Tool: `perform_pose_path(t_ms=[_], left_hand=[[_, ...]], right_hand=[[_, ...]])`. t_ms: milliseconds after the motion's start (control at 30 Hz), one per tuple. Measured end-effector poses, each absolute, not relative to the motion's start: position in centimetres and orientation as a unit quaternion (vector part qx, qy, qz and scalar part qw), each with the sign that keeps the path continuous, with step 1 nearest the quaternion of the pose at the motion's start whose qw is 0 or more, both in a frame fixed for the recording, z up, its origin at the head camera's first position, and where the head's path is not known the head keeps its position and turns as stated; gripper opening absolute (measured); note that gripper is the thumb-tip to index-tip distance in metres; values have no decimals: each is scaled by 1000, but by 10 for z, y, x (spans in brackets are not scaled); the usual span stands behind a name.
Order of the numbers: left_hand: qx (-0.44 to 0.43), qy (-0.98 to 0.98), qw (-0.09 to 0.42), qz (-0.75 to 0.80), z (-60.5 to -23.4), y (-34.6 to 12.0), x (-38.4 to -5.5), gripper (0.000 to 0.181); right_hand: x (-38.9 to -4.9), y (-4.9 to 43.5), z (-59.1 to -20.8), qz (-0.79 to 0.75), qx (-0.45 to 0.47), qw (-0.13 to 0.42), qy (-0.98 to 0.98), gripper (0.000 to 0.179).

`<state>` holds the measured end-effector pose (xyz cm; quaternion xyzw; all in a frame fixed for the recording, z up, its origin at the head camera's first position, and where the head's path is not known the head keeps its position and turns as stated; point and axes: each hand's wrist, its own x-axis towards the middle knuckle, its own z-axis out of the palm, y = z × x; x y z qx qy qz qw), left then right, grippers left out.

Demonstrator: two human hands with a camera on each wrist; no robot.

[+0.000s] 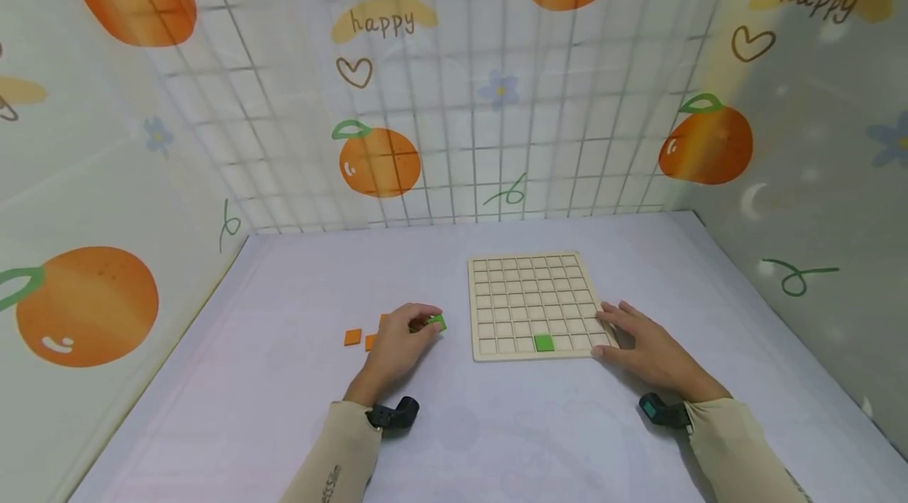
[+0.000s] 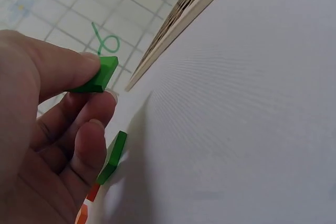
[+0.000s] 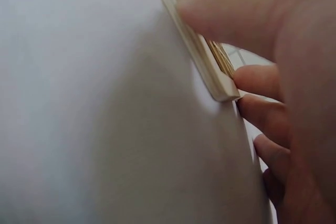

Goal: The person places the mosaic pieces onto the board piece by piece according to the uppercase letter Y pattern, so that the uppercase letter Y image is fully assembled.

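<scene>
My left hand [image 1: 397, 341] pinches a green square tile [image 2: 103, 74] between thumb and fingertips, just above the table and left of the board. Below those fingers, in the left wrist view, a second green tile [image 2: 114, 157] lies on the table. The pale wooden grid board [image 1: 530, 302] lies flat, with one green tile [image 1: 544, 343] in a cell of its nearest row. At the board's near right corner rests my right hand [image 1: 649, 349], its thumb on the rim and its fingers along the right edge.
Left of my left hand lie several orange tiles, one of them apart [image 1: 352, 337] and others partly hidden by the hand. A white table [image 1: 284, 282] bears everything. Behind it hangs a printed curtain [image 1: 454, 101] over a wire grid, with curtain also at both sides.
</scene>
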<state>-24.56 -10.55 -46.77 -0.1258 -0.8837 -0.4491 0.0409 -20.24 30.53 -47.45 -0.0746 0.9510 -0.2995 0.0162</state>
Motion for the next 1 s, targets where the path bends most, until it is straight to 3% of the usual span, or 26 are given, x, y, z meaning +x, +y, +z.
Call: perform_pose_path(t_ms=[1000], left_hand=[[-208, -869, -12, -449, -453, -53, -252, 23]], right_hand=[[-200, 305, -474, -321, -79, 8, 944, 84]])
